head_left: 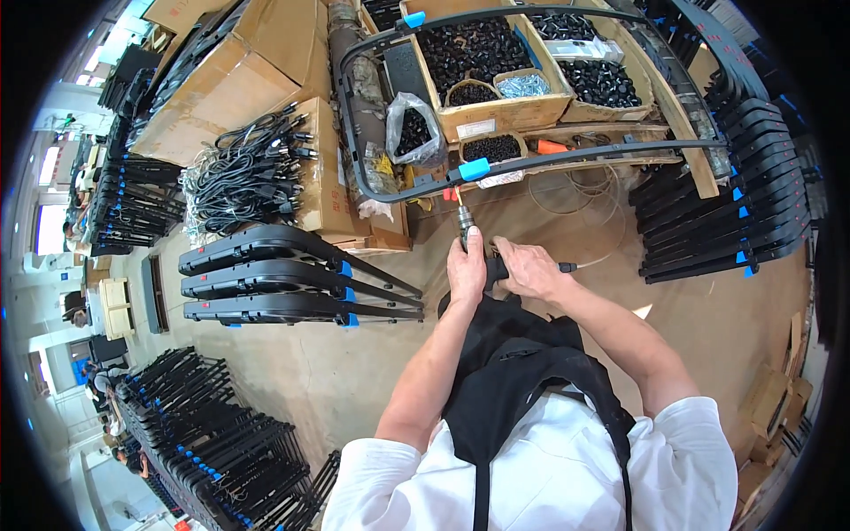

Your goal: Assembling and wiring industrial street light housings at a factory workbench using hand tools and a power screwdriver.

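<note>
A power drill (pixel 465 219) points away from me, its metal chuck and bit toward the near bar of a black U-shaped tube frame (pixel 591 157). My left hand (pixel 467 270) is closed round the drill's body behind the chuck. Curled over the drill's dark rear part is my right hand (pixel 529 268), fingers partly hidden. The bit's tip lies close to the bar, beside a blue piece (pixel 475 168) wrapped on it; whether it touches I cannot tell. The frame rests on the bench, around boxes of small parts.
A box of black parts (pixel 469 49) and a clear bag (pixel 414 128) sit within the frame. Bundled black cables (pixel 248 173) fill a carton on the left. Black frames stand in stacks at left (pixel 266 274) and right (pixel 753 190). A thin hose (pixel 598 259) trails from the drill.
</note>
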Available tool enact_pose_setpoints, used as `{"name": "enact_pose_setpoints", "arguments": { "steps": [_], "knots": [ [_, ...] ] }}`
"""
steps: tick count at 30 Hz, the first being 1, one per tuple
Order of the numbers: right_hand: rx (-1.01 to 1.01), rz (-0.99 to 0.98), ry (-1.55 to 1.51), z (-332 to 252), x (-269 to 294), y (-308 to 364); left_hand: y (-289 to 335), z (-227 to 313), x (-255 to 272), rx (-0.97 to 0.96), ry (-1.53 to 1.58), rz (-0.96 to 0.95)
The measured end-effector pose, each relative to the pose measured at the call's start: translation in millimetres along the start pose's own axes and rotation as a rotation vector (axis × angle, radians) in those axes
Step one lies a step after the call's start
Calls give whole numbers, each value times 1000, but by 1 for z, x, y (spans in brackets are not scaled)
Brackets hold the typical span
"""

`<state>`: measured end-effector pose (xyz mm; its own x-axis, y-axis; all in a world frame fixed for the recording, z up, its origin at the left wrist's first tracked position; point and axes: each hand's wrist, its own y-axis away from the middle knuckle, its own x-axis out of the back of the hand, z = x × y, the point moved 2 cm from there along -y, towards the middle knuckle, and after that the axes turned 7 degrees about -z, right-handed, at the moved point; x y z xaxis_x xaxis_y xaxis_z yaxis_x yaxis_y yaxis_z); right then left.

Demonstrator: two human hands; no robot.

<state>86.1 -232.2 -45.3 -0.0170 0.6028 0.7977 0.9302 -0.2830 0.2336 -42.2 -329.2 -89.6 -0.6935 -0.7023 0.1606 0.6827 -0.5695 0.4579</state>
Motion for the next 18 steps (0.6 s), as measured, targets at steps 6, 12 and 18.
{"name": "enact_pose_setpoints", "arguments": {
  "steps": [6,12,18],
  "knots": [
    [28,-2,-43,4,1,-5,-9,-2,1,-36,-60,18],
    [-5,-24,-42,9,5,-7,-6,17,-3,10,-89,12],
    [-2,-47,-32,2,11,-14,-12,19,2,16,-142,42]
  ]
}}
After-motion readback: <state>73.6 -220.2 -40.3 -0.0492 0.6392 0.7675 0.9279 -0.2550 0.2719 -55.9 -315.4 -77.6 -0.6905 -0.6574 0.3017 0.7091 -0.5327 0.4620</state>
